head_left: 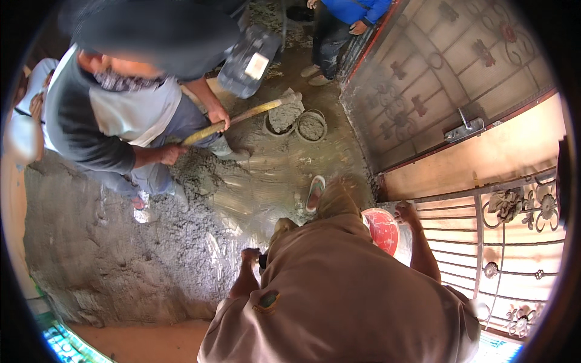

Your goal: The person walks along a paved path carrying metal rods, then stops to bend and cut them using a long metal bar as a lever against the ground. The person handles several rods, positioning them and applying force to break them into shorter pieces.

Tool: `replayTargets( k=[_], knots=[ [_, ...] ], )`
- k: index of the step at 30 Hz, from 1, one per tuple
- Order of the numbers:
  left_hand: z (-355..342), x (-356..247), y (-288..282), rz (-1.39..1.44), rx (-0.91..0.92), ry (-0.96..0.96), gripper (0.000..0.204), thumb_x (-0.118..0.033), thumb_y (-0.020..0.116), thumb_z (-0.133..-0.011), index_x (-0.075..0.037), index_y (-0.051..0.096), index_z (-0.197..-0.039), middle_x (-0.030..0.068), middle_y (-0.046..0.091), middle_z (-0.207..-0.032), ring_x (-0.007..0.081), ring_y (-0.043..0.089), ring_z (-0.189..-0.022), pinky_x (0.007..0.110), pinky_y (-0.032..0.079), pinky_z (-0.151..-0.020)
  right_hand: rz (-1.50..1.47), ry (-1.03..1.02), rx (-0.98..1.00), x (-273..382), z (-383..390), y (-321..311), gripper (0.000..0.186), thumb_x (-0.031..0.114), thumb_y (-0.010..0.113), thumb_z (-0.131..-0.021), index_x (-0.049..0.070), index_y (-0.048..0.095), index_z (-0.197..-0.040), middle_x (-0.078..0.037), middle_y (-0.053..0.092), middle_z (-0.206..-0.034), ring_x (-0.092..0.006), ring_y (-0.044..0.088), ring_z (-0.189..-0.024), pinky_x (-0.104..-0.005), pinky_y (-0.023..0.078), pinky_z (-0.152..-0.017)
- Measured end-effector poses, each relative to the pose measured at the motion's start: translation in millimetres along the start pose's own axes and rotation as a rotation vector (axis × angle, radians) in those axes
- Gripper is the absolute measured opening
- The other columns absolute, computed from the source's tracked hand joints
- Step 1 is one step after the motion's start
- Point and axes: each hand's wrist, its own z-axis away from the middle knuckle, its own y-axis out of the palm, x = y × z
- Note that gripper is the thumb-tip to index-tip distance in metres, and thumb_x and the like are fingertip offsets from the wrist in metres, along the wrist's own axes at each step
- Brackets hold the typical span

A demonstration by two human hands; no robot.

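My left hand (250,255) hangs at my left side, fingers curled, beside a small dark object (262,261) at my waist; whether it holds anything is hidden. Out to the right, my right hand (406,213) is closed next to the rim of a red bucket (381,230) and the end of a metal gate (448,209). Which of these it grips, if either, I cannot make out. Across from me, a co-worker holds a shovel (233,120) by its yellowish handle. Its blade, loaded with wet cement (285,115), is over one of two buckets; the other bucket (311,126) contains grey mix.
Wet, uneven concrete (139,254) covers the floor on the left. A sandal (315,192) shows on a foot in front of me. Another person in a blue jacket (357,8) stands at the far end, beside a large metal door (442,72). Someone else is partly visible at far left.
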Motion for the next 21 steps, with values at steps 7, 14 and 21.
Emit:
replayTargets(
  k=[7, 14, 21],
  knots=[
    [-48, -84, 21, -0.732, 0.137, 0.453, 0.023, -0.030, 0.055, -0.087, -0.010, 0.067, -0.090, 0.0078, 0.069, -0.082, 0.0243, 0.067, -0.075, 0.038, 0.052, -0.063, 0.044, 0.075, 0.271, -13, -95, 32, 0.019, 0.021, 0.056, -0.090, 0.003, 0.057, -0.097, -0.012, 0.062, -0.075, -0.0198, 0.062, -0.056, -0.0335, 0.051, -0.045],
    [-106, -290, 65, 0.192, 0.047, -0.096, 0.020, -0.022, 0.066, -0.081, -0.004, 0.062, -0.088, 0.0069, 0.065, -0.076, 0.0166, 0.064, -0.064, 0.031, 0.049, -0.050, -0.353, 0.255, 0.468, 35, -267, 18, 0.015, 0.017, 0.060, -0.088, 0.007, 0.050, -0.085, -0.001, 0.043, -0.059, -0.0131, 0.042, -0.044, -0.0269, 0.032, -0.037],
    [-150, -473, 118, 0.172, 0.082, -0.081, 0.023, -0.017, 0.067, -0.083, 0.002, 0.060, -0.096, 0.0118, 0.065, -0.078, 0.0219, 0.068, -0.066, 0.032, 0.054, -0.054, -0.456, 0.193, 0.389, 145, -393, -54, 0.008, 0.016, 0.058, -0.087, 0.012, 0.053, -0.092, -0.005, 0.049, -0.063, -0.0170, 0.047, -0.044, -0.0308, 0.036, -0.037]
  ],
)
